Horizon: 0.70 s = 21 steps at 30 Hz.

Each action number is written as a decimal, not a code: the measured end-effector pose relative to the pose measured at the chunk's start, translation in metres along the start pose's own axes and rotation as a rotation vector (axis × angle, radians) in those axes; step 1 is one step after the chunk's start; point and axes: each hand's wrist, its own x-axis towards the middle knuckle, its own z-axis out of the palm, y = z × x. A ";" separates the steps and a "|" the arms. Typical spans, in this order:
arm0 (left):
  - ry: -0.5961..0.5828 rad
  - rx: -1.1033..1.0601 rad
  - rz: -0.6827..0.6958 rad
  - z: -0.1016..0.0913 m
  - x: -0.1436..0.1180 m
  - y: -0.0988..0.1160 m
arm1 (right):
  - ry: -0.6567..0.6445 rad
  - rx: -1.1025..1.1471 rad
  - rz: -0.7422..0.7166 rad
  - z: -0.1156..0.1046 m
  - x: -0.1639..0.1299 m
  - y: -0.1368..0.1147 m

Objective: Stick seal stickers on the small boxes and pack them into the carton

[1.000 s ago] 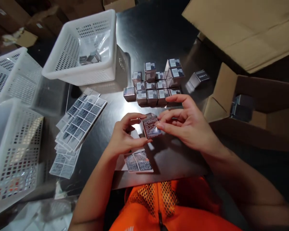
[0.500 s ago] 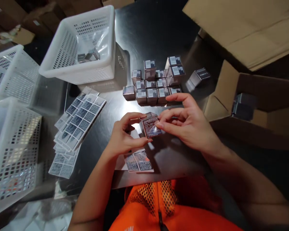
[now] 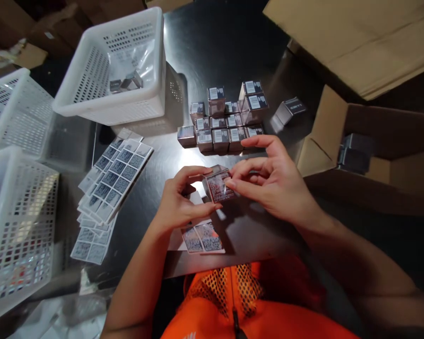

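Dark, shiny table (image 3: 229, 52) in a dim storage space, cardboard all around. Both hands meet over the table's near edge on one small box (image 3: 217, 184), held just above the surface. Left hand (image 3: 179, 200) pinches the box's left side, thumb below and forefinger on top, closed on it. Right hand (image 3: 273, 181) has thumb and fingertips on the box's right edge, also closed on it; its forefinger sticks out straight above the others. The box face turned toward the camera carries a printed code label. Under the hands, a small label strip (image 3: 202, 238) with two code stickers lies flat on the table near the edge. Beyond the hands, a cluster of similar boxes (image 3: 223, 123) stands in rows, some stacked two high, with one loose box (image 3: 289, 109) lying tilted just to the right. Left of the hands, a fanned pile of sticker sheets (image 3: 111, 186). White perforated basket (image 3: 92, 101) farther left and back, a few small boxes inside. More white baskets (image 3: 7, 221) at far left. Open cardboard carton (image 3: 318, 141) on the right, dark boxes inside. Orange mesh vest (image 3: 240, 301) at the bottom.
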 end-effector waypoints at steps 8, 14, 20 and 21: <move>0.087 0.010 -0.034 0.003 0.002 -0.003 | 0.209 -0.300 -0.232 0.001 -0.002 0.011; 0.407 0.229 -0.069 0.002 0.003 -0.001 | 0.024 -0.443 -0.367 0.009 -0.008 0.015; 0.479 0.462 -0.082 0.003 0.001 0.005 | -0.238 -0.608 -0.371 0.019 -0.011 0.032; 0.479 0.490 -0.094 0.003 0.000 0.006 | -0.223 -0.654 -0.435 0.020 -0.011 0.033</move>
